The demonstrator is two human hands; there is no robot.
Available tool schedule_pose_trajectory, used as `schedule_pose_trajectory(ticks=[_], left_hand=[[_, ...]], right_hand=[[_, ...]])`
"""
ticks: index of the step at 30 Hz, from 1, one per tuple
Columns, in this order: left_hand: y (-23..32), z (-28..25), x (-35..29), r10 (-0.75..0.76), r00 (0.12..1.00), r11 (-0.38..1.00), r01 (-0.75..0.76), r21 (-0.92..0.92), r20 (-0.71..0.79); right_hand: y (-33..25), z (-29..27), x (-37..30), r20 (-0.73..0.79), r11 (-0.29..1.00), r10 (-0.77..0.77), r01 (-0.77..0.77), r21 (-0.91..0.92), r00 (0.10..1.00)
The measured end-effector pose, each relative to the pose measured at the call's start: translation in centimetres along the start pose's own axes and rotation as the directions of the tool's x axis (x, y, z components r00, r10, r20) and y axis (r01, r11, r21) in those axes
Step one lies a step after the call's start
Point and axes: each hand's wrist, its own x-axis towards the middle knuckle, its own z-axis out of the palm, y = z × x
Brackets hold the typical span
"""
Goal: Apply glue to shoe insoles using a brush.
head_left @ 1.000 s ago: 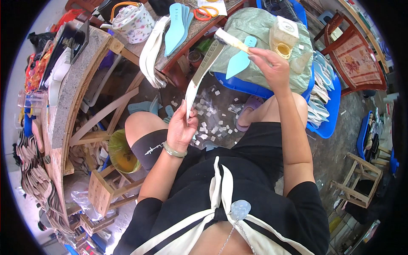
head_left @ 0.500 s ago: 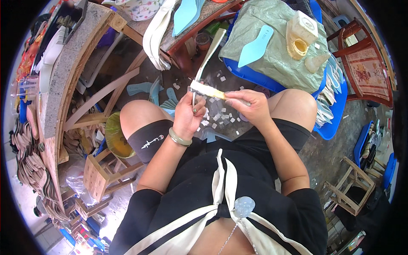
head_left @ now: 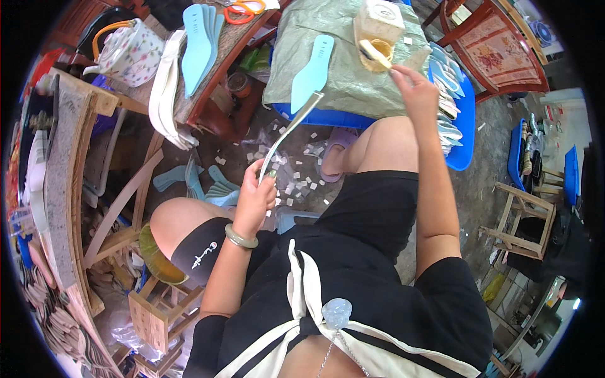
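Note:
My left hand (head_left: pixel 255 198) is closed round the lower end of a thin, curved, pale insole (head_left: pixel 285 133), seen edge-on and pointing up and away. My right hand (head_left: pixel 417 93) reaches far right and pinches a brush (head_left: pixel 377 57), its tip at the mouth of a yellow-crusted pot (head_left: pixel 384 45). The pot adjoins a whitish plastic container (head_left: pixel 380 20). Left of them, a pale blue insole-shaped piece (head_left: pixel 312 77) lies flat on a greenish sheet (head_left: pixel 353 94).
At far left, a table (head_left: pixel 217 66) bears stacked pale blue insole pieces (head_left: pixel 200 47), white strips (head_left: pixel 165 94), orange-handled scissors (head_left: pixel 244 11) and a flowered teapot (head_left: pixel 129 55). Small white squares (head_left: pixel 296 185) litter the floor. A blue tray (head_left: pixel 465 126) of insoles stands right.
My right hand has carried the brush from the insole to the pot, up and to the right. My left hand still holds the insole, now lower and further left. The view has shifted.

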Motion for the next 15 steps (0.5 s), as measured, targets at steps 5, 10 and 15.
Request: schedule_pose_trajectory(ticks=[5, 10, 15], left_hand=[[0.0, -0.2, 0.8, 0.403, 0.908, 0.557, -0.148, 0.817, -0.111], [1.6, -0.3, 0.8, 0.519, 0.844, 0.462, -0.143, 0.875, -0.137], [2.4, 1.3, 1.2, 0.51, 0.845, 0.606, -0.222, 0.764, -0.159]], right_hand=[[4.6, -2.2, 4.3, 0.113, 0.902, -0.013, 0.06, -0.429, 0.994], [5.2, 0.1, 7.2, 0.199, 0.875, -0.063, 0.15, -0.46, 0.978], [4.9, 1.5, 8.2, 0.29, 0.814, -0.064, 0.218, -0.539, 0.955]])
